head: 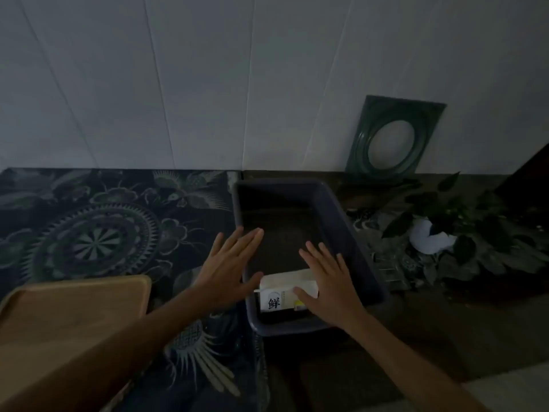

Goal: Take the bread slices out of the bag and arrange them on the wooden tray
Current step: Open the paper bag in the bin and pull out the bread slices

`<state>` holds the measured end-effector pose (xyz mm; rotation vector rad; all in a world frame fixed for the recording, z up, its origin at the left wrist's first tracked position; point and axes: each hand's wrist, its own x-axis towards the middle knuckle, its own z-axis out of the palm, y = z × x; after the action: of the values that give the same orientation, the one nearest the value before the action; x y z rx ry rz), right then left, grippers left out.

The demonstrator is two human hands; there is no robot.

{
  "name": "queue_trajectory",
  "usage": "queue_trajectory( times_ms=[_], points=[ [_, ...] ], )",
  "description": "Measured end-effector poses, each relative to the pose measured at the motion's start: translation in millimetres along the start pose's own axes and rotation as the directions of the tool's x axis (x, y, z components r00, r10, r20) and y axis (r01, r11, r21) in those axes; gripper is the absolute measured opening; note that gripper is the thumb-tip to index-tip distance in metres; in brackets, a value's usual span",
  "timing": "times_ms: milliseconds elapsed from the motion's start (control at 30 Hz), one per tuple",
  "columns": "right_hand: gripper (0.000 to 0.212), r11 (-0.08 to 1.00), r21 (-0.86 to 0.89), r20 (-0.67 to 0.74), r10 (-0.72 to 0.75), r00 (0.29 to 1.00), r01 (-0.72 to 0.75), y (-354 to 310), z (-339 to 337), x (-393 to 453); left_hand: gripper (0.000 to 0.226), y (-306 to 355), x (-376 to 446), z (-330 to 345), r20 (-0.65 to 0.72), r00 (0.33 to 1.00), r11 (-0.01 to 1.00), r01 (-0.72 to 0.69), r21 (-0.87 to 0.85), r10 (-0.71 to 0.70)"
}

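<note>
A white bread bag [282, 288] with a black printed character lies at the near end of a dark plastic bin [350, 233]. My left hand [230, 264] hovers flat over the bin's left wall, fingers spread, holding nothing. My right hand [329, 288] is spread open over the bag's right part, its thumb touching the bag's top. The wooden tray [74, 319] sits at the near left with nothing on it; my left forearm crosses its near corner. No loose bread slices show.
A dark patterned cloth [104, 233] covers the table's left side. A green frame with a round opening [392, 138] leans on the white wall. A leafy plant [463, 227] with a white object in it stands to the right of the bin.
</note>
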<state>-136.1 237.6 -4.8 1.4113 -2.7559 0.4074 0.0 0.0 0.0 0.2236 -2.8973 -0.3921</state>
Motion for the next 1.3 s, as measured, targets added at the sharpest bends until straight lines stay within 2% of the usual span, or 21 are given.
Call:
queue_trajectory(
  times_ms=[133, 333, 433, 533, 633, 767, 1033, 1233, 1300],
  points=[
    [0.072, 0.997, 0.079, 0.059, -0.021, 0.998, 0.017, 14.1, 6.7, -8.2, 0.086, 9.2, -4.1, 19.9, 0.119, 0.993, 0.999, -0.018, -0.03, 0.022],
    [0.053, 0.981, 0.193, 0.003, -0.037, 0.999, 0.036, 38.9, 13.4, -5.3, 0.078, 13.1, -6.7, 47.7, 0.166, 0.985, 0.98, -0.006, -0.198, 0.039],
    [0.045, 0.974, 0.214, -0.092, -0.056, 0.994, 0.075, 49.5, 16.5, -2.0, 0.068, 18.1, -11.6, 58.2, 0.117, 0.993, 0.951, 0.064, -0.304, -0.029],
    [0.04, 0.968, 0.215, -0.158, -0.096, 0.983, 0.13, 56.4, 20.6, -0.2, 0.054, 21.2, -16.3, 64.0, 0.027, 0.998, 0.928, 0.062, -0.368, -0.056],
    [0.038, 0.954, 0.228, -0.187, -0.152, 0.97, 0.193, 62.8, 25.0, 0.5, 0.04, 22.8, -19.2, 67.4, -0.046, 0.993, 0.908, 0.079, -0.411, -0.107],
    [0.033, 0.936, 0.253, -0.204, -0.195, 0.959, 0.244, 68.7, 23.1, 3.1, 0.035, 26.8, -20.2, 67.6, -0.125, 0.98, 0.886, 0.081, -0.457, -0.154],
    [0.027, 0.918, 0.308, -0.175, -0.205, 0.963, 0.251, 77.0, 19.0, 12.1, 0.031, 30.0, -18.5, 64.9, -0.146, 0.949, 0.77, 0.131, -0.624, -0.28],
    [0.023, 0.87, 0.442, -0.161, -0.161, 0.974, 0.217, 81.7, 19.3, 19.1, 0.025, 28.1, -10.2, 60.1, -0.046, 0.913, 0.594, 0.225, -0.772, -0.405],
    [0.026, 0.861, 0.464, -0.147, -0.157, 0.977, 0.208, 81.0, 16.9, 20.1, 0.022, 27.6, -7.5, 59.0, -0.031, 0.91, 0.584, 0.239, -0.776, -0.413]
  ],
)
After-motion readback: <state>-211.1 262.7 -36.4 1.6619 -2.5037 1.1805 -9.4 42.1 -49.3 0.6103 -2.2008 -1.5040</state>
